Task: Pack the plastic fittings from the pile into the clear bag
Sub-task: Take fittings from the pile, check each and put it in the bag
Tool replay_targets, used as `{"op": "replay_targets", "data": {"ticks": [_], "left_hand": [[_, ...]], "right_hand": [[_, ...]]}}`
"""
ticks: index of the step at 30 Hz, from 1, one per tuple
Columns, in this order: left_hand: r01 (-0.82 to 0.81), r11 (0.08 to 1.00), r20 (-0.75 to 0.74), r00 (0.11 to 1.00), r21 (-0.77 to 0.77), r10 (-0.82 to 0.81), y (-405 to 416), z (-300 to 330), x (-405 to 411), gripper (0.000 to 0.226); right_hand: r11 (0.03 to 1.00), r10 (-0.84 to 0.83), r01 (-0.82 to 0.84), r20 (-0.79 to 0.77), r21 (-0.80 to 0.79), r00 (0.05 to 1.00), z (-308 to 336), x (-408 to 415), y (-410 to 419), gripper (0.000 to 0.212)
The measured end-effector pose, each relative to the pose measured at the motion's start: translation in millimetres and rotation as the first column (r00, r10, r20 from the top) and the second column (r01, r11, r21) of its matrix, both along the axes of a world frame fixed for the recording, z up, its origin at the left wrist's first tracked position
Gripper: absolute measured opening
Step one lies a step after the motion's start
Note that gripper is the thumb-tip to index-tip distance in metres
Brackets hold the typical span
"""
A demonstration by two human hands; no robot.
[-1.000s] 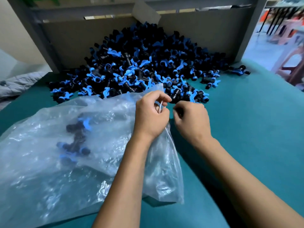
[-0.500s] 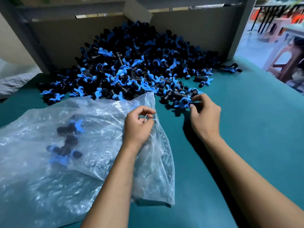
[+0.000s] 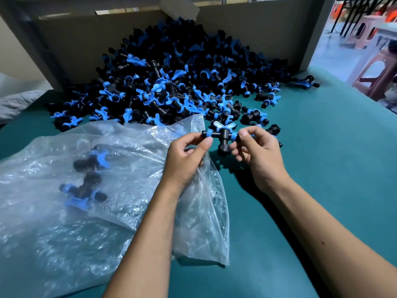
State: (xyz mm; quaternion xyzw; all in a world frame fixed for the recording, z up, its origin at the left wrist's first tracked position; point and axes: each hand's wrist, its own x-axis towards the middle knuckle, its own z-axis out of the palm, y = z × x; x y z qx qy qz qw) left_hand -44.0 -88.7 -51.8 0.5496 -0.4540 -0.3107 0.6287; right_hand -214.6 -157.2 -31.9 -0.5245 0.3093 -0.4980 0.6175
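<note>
Holding one black-and-blue tee fitting point(image 3: 223, 137) between them, the two hands are meeting just in front of the pile point(image 3: 171, 82), raised a little above the green tabletop point(image 3: 322, 168). The left hand point(image 3: 184, 160) is pinching the fitting's left end between thumb and forefinger, while its lower fingers are also gathering a fold of the clear bag point(image 3: 96, 190) at the bag's open edge. The right hand point(image 3: 260, 153) is gripping the fitting's right end with curled fingertips, its palm turned partly toward the camera. The fitting is lying roughly level, its short black branch pointing downward and a blue winged clip showing on its far side.

The clear bag is lying crumpled on the tabletop to the left of and beneath the left forearm, its mouth facing the pile. Two fittings point(image 3: 86, 181) are lying inside it, visible through the plastic, one just behind the other. The pile of black fittings with blue clips is heaping against a grey board point(image 3: 257, 24) at the far edge of the table, with a few loose pieces spilling forward toward the hands. One stray fitting point(image 3: 307, 81) is lying apart at the right end of the pile. Pink plastic stools point(image 3: 373, 72) are standing on the floor beyond the table's right side.
</note>
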Motion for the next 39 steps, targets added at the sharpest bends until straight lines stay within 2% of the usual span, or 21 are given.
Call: {"op": "replay_targets", "data": {"ticks": [2,4,7,9,16,19,23,25,27,30,32,34,37,39], "left_hand": [[0.016,1.000,-0.009,1.000,-0.011,-0.016,-0.5,0.5,-0.3,0.025],[0.002,1.000,0.013,1.000,-0.010,-0.002,-2.1,-0.7,-0.6,0.019],[0.037,0.999,-0.003,0.999,-0.001,-0.037,-3.3,-1.8,-1.2,0.009],[0.055,0.998,-0.020,0.998,0.006,-0.055,-2.9,-1.9,-0.8,0.010],[0.083,0.996,-0.060,0.995,0.017,-0.082,-1.5,0.4,1.5,0.015],[0.098,0.995,-0.109,0.990,0.031,-0.094,0.8,2.7,1.0,0.011],[0.041,0.999,-0.241,0.970,0.034,-0.032,2.0,2.4,7.7,0.024],[0.043,0.998,-0.210,0.977,0.043,-0.033,1.2,1.0,6.2,0.020],[0.042,0.998,-0.152,0.988,0.041,-0.035,0.0,0.8,2.6,0.013],[0.085,0.996,0.033,0.996,0.041,-0.086,-0.8,-0.6,-2.6,0.017],[0.098,0.994,0.060,0.993,0.050,-0.101,0.2,0.5,-3.6,0.020],[0.084,0.995,0.016,0.996,0.049,-0.085,1.2,2.4,-2.8,0.018],[0.021,0.998,-0.092,0.996,0.054,-0.016,1.9,3.8,0.8,0.008],[-0.019,0.998,-0.103,0.994,0.055,0.025,1.6,4.0,1.5,0.004]], "right_hand": [[0.998,0.067,-0.067,-0.025,-0.006,0.997,-1.7,1.2,1.9,0.012],[0.994,0.104,-0.105,-0.051,-0.025,0.993,-2.8,1.0,1.3,0.009],[0.984,0.122,-0.137,-0.131,-0.115,0.984,-5.3,1.0,-0.1,0.006],[0.977,0.118,-0.146,-0.172,-0.158,0.978,-6.9,1.4,-0.3,0.004],[0.970,0.141,-0.170,-0.164,-0.176,0.976,-7.2,-2.1,-4.4,0.006],[0.981,0.100,-0.124,-0.161,-0.150,0.982,-8.3,0.0,-5.9,0.003],[0.998,-0.056,0.056,0.006,0.000,0.998,-8.4,0.9,-11.9,0.014],[0.997,-0.074,0.074,0.026,0.008,0.997,-9.5,0.3,-13.0,0.015],[0.998,-0.017,0.014,-0.032,-0.066,0.999,-10.8,0.7,-11.9,0.010],[0.981,0.109,-0.128,-0.134,-0.147,0.985,-10.7,1.4,-6.4,0.009],[0.980,0.125,-0.145,-0.140,-0.138,0.982,-10.1,0.9,-6.4,0.011],[0.986,0.072,-0.090,-0.128,-0.138,0.989,-10.8,1.7,-6.9,0.010],[0.991,-0.129,0.127,-0.034,-0.041,0.991,-10.9,1.9,-13.0,0.011],[0.980,-0.200,0.200,-0.022,-0.013,0.980,-10.4,1.3,-14.4,0.008]]}}
